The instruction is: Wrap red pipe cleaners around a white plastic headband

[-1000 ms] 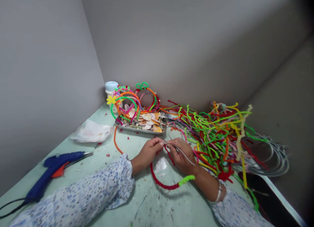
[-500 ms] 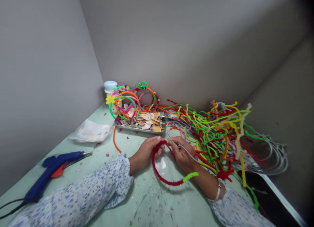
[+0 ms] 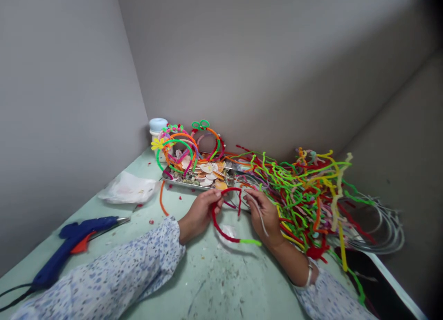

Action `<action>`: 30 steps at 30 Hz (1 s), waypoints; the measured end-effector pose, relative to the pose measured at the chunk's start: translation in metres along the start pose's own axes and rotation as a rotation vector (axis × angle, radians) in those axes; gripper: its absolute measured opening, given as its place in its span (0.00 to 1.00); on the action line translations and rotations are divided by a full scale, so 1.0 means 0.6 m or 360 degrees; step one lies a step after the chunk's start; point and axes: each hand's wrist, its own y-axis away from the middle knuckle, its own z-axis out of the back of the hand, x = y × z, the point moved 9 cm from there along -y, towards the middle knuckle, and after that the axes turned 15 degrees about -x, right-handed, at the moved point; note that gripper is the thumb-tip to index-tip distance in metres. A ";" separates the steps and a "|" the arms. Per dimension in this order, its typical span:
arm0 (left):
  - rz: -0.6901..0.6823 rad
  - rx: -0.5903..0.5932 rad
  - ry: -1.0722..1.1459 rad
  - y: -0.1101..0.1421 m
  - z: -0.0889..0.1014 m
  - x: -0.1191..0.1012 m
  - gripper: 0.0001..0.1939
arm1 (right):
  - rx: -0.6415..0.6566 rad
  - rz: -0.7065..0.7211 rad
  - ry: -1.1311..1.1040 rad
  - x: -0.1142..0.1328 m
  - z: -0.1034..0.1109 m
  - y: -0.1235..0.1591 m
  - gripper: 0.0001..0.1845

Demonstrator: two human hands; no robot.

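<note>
My left hand (image 3: 201, 213) pinches a curved band wrapped in red pipe cleaner (image 3: 223, 235). The band bows down toward me and finishes in a bright green tip (image 3: 251, 242). From its top a loose red tail bends downward between my hands. My right hand (image 3: 265, 218), closed and a little apart from the red tail, has a pale grey wire (image 3: 258, 208) between its fingers, the wire curving over the back of the hand. Part of the band's far side is hidden by my left fingers.
Finished-looking colourful hoops (image 3: 180, 142) lean on a metal tray (image 3: 188, 186) of shells. A large tangle of pipe cleaners (image 3: 297, 186) and a wire coil (image 3: 391, 228) lie right. At left are a blue glue gun (image 3: 65, 246), a plastic bag (image 3: 129, 188) and a white jar (image 3: 158, 125).
My hands have moved apart, the right one slipping off the red pipe cleaner. The band has shifted left and its green tip has swung left and up. A red tail now hangs free.
</note>
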 end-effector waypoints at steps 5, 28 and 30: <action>-0.0012 -0.0022 -0.0108 -0.005 0.005 -0.007 0.09 | 0.0113 -0.0597 -0.0261 -0.038 -0.013 0.004 0.18; -0.0018 0.0051 -0.0208 -0.011 0.007 -0.007 0.15 | 0.0480 -0.0578 -0.0078 -0.011 -0.029 0.015 0.18; -0.0035 0.0046 -0.0193 -0.010 0.006 -0.009 0.17 | 0.0469 -0.0730 -0.0205 -0.022 -0.033 0.019 0.18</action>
